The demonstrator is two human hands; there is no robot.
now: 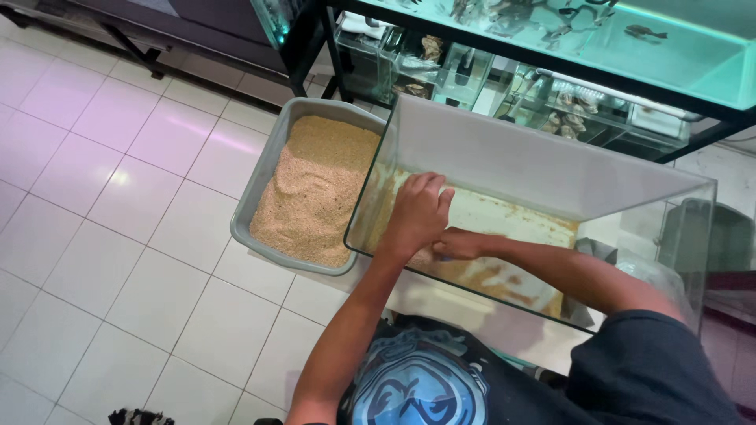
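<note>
Reaching both hands in tank

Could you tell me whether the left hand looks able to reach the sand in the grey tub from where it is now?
Probably yes: the left hand is inside the open-topped glass tank, and the grey tub of sand sits uncovered right beside it.

The right hand lies partly hidden behind the left hand; its fingers cannot be told.

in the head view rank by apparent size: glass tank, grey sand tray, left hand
1. glass tank, largest
2. grey sand tray
3. left hand, smallest, though it sits nearer the camera
</note>
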